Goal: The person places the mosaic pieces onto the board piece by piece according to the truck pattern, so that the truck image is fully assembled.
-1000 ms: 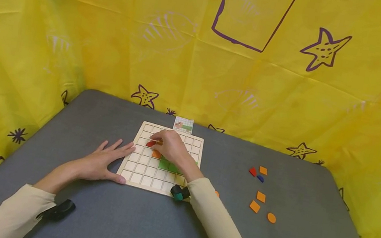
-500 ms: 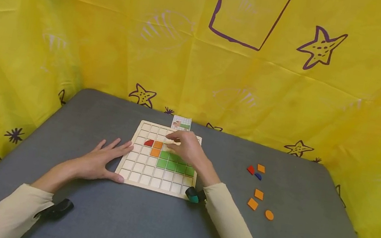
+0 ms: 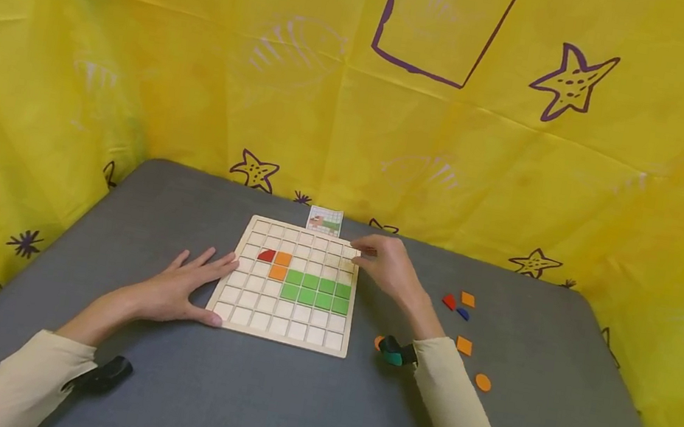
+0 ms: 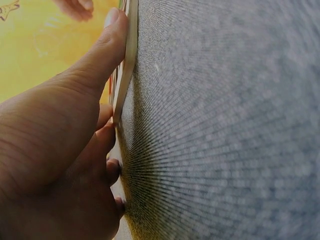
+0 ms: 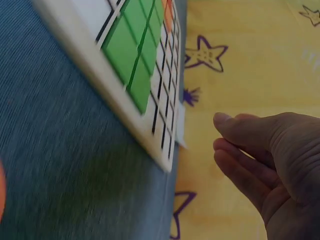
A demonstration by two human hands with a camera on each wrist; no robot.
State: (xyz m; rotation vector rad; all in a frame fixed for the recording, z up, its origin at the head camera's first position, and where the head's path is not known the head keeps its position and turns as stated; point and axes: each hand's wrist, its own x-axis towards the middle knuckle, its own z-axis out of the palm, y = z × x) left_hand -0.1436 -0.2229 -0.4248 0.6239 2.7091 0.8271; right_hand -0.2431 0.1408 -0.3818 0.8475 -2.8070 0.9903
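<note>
A wooden grid board [image 3: 278, 327] lies on the grey table. On it sit a red quarter-round piece [image 3: 266, 255], two orange squares [image 3: 280, 266] and a block of several green squares [image 3: 315, 291]. My left hand [image 3: 178, 288] is spread at the board's left side, its thumb [image 4: 117, 35] touching the board's edge. My right hand [image 3: 389, 262] is raised over the board's upper right corner. Its fingers [image 5: 245, 172] are loosely bent, and nothing shows between them and the thumb.
A small pattern card [image 3: 324, 220] lies behind the board. To the right are loose pieces: orange squares [image 3: 463, 345], an orange circle [image 3: 483, 382], a red piece [image 3: 449, 301] and a blue half-round [image 3: 463, 313]. A yellow cloth [image 3: 331, 115] hangs around the table.
My right hand has moved rightward from the red and orange pieces to the board's right edge, uncovering the pieces on the grid. The left hand stays in place.
</note>
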